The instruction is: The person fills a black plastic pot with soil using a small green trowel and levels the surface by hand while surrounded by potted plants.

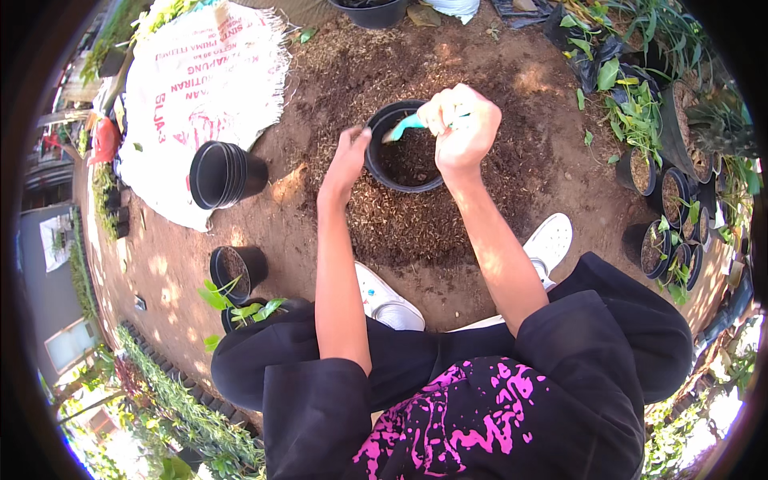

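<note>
A round black plastic plant pot (373, 157) stands on a heap of dark soil mixed with husks (408, 228). Dark soil (408, 159) shows inside it. My left hand (348, 157) grips the pot's left rim, thumb and fingers at the edge. Above the pot's right side, my right hand (461, 129) is closed around the handle of a small turquoise garden trowel (410, 124). The trowel's head points down and left into the pot, close to its inner left wall; its tip is blurred.
At left, a stack of black pots (225, 174) lies tilted by a white woven sack (210, 78) bearing print. A soil-filled pot (239, 273) stands nearer my knee. Several potted plants (666, 216) crowd the right. A wide black pot (372, 13) is at the top.
</note>
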Demonstrator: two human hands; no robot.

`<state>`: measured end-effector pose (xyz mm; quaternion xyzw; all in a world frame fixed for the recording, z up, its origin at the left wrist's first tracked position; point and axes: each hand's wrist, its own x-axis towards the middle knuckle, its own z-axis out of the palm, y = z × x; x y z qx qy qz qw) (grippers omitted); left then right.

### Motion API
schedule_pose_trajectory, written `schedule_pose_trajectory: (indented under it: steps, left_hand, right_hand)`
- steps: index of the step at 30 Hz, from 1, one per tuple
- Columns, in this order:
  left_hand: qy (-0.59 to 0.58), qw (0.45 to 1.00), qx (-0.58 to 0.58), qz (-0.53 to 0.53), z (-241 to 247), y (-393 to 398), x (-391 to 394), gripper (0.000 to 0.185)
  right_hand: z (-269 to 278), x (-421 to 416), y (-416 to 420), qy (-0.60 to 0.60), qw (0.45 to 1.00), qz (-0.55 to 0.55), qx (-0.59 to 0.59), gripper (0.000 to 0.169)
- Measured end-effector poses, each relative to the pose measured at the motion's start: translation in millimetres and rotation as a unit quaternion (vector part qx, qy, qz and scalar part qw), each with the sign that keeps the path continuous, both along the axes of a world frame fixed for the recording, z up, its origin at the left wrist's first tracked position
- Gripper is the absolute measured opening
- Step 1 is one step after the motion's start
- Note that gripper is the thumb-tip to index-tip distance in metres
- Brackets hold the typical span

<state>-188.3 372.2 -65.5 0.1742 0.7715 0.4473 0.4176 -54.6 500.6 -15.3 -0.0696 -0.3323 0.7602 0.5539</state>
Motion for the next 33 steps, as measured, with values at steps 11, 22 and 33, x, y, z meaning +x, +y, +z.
schedule_pose_trajectory:
  steps: [11,22,33]
  left_hand:
    - [0.366,0.920,0.027,0.136,-54.3,25.4,18.9,0.027]
    - [0.474,0.852,0.188,0.119,-25.4,30.4,74.5,0.020]
    - [0.327,0.908,0.206,0.165,-43.2,35.9,44.0,0.029]
  right_hand:
    - [-51.6,-0.7,7.6,-0.085,0.989,0.094,0.074,0.036]
    - [-15.1,42.8,11.9,0.007,1.000,0.020,0.007,0.039]
    - [-62.8,-9.4,-21.1,0.008,0.987,-0.158,-0.007,0.035]
